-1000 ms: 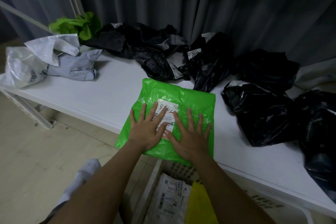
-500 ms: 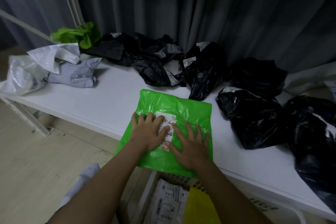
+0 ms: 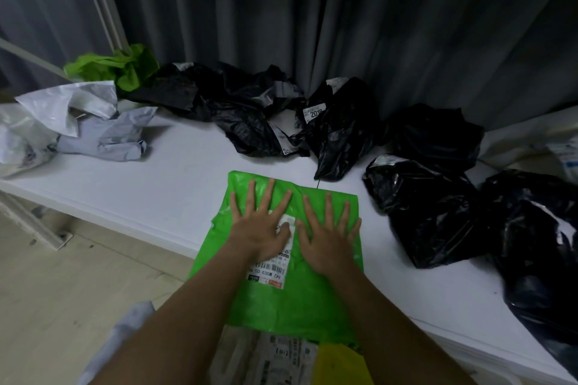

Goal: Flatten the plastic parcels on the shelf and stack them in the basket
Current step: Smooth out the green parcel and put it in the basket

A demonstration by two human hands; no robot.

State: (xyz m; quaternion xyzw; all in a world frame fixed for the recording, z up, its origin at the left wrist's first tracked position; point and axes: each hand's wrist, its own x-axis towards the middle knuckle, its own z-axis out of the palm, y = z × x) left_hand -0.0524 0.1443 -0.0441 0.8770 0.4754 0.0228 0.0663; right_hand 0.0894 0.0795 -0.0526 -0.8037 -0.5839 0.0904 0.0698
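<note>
Partly under both flat hands (image 3: 297, 228), the green parcel's (image 3: 281, 300) label (image 3: 271, 269) hides

A green plastic parcel (image 3: 300, 300) lies flat on the white shelf (image 3: 150, 194) — its near end overhanging the front edge, a white barcode label (image 3: 273, 266) face up. Crumpled black parcels (image 3: 431, 212) lie bunched behind it and to its right.

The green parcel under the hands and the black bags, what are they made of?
The green parcel looks like thin, slightly glossy plastic film: it wrinkles under both flat hands and carries a stuck-on paper label. The black bags seem the same kind of plastic, shinier, crumpled with bright highlights.
</note>
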